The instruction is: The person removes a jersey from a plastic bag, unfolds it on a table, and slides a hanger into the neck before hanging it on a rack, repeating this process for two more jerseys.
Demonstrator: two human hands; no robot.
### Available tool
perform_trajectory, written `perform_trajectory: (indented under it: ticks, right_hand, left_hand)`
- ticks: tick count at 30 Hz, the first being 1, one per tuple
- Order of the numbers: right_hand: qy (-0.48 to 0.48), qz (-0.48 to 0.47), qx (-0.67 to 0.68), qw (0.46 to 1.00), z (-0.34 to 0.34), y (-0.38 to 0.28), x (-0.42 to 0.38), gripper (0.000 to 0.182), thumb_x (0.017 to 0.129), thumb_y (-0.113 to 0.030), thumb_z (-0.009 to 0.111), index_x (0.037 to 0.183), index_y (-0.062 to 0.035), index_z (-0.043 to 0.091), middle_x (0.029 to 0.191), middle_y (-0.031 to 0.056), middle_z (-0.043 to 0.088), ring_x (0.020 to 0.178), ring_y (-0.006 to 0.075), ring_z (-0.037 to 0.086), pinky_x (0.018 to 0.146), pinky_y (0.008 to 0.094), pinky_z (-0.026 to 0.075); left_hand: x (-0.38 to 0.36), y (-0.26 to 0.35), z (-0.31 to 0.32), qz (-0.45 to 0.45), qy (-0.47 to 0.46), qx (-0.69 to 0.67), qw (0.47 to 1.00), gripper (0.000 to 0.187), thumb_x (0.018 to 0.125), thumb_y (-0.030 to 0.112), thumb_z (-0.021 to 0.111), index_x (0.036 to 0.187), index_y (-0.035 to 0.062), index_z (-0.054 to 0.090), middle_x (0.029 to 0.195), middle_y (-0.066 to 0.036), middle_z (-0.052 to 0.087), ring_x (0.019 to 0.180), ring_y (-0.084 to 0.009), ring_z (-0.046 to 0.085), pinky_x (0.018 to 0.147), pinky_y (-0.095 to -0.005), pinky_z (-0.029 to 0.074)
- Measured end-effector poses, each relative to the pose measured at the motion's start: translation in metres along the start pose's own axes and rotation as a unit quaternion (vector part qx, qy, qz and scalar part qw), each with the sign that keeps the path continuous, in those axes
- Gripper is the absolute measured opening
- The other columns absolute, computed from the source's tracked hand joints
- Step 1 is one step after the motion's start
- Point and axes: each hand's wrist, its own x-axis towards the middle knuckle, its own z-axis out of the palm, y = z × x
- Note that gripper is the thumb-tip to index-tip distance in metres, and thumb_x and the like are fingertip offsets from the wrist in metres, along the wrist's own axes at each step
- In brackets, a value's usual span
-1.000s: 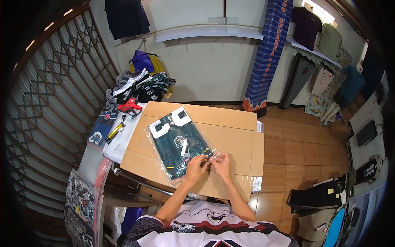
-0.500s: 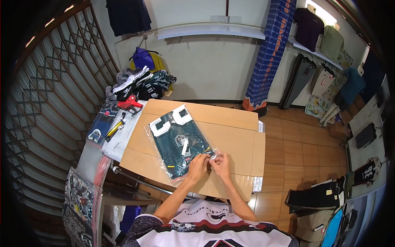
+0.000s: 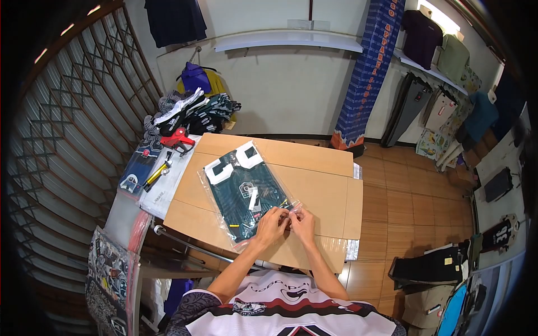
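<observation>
A folded dark green jersey with white panels lies inside a clear plastic bag, tilted on the cardboard sheet. At the bag's near right corner, my left hand is closed with its fingertips pinching the bag's edge. My right hand pinches the same edge just beside it, the fingertips of both hands almost meeting. A white tag shows on the jersey's front. The exact bit of plastic between my fingers is too small to make out.
Left of the cardboard lie a red tape dispenser, a yellow-and-black tool and another bagged garment. Behind them is a heap of clothes. A metal lattice gate runs along the left; a blue printed column stands behind.
My fingers have shifted slightly along the bag's edge, the right hand turning a little closer to the left. The bag and jersey stay in nearly the same place.
</observation>
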Motion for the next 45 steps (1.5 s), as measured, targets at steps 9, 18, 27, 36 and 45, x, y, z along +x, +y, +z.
perform_trajectory:
  ticks: [9, 18, 27, 36, 45]
  right_hand:
    - [-0.022, 0.039, -0.045, 0.998, -0.006, -0.014, 0.000, 0.018, 0.103, -0.015, 0.061, 0.099, 0.0012, 0.070, 0.076, 0.0074, 0.072, 0.056, 0.0125, 0.067, 0.048, 0.0283, 0.057]
    - [-0.031, 0.049, -0.041, 0.997, -0.007, -0.019, 0.001, 0.021, 0.106, -0.013, 0.054, 0.103, 0.0024, 0.069, 0.078, 0.0088, 0.072, 0.058, 0.0152, 0.070, 0.047, 0.0305, 0.059]
    - [-0.063, 0.064, -0.063, 0.994, -0.018, -0.021, 0.015, 0.024, 0.106, -0.018, 0.059, 0.099, 0.0030, 0.068, 0.078, 0.0102, 0.072, 0.057, 0.0158, 0.070, 0.045, 0.0303, 0.058]
    - [-0.048, 0.008, -0.061, 0.997, -0.026, -0.019, 0.017, 0.024, 0.107, -0.017, 0.058, 0.096, 0.0038, 0.066, 0.073, 0.0086, 0.070, 0.056, 0.0142, 0.069, 0.043, 0.0289, 0.055]
    - [-0.011, 0.005, -0.095, 0.995, -0.020, -0.023, 0.012, 0.027, 0.103, -0.017, 0.057, 0.092, 0.0042, 0.067, 0.069, 0.0139, 0.071, 0.053, 0.0206, 0.071, 0.049, 0.0347, 0.057]
  left_hand:
    - [0.010, 0.000, 0.006, 0.074, -0.017, 0.074, 0.994, 0.031, 0.083, 0.001, 0.068, 0.113, 0.0065, 0.066, 0.106, -0.013, 0.066, 0.104, -0.0364, 0.066, 0.086, -0.0479, 0.056]
    - [0.014, -0.002, 0.012, 0.090, -0.053, 0.146, 0.984, 0.040, 0.081, 0.003, 0.070, 0.120, 0.0074, 0.060, 0.110, -0.014, 0.061, 0.108, -0.0369, 0.064, 0.086, -0.0484, 0.057]
    - [0.026, -0.013, 0.023, 0.083, -0.017, 0.144, 0.986, 0.013, 0.094, 0.013, 0.063, 0.104, 0.0037, 0.061, 0.100, -0.016, 0.065, 0.095, -0.0376, 0.068, 0.079, -0.0497, 0.058]
    - [0.038, -0.013, 0.032, 0.096, -0.008, 0.137, 0.986, 0.017, 0.101, 0.020, 0.062, 0.100, 0.0038, 0.064, 0.098, -0.014, 0.067, 0.095, -0.0366, 0.069, 0.076, -0.0492, 0.057]
    - [0.044, -0.014, 0.034, 0.089, -0.003, 0.153, 0.984, 0.015, 0.100, 0.019, 0.063, 0.100, 0.0037, 0.063, 0.097, -0.015, 0.066, 0.092, -0.0377, 0.069, 0.072, -0.0494, 0.057]
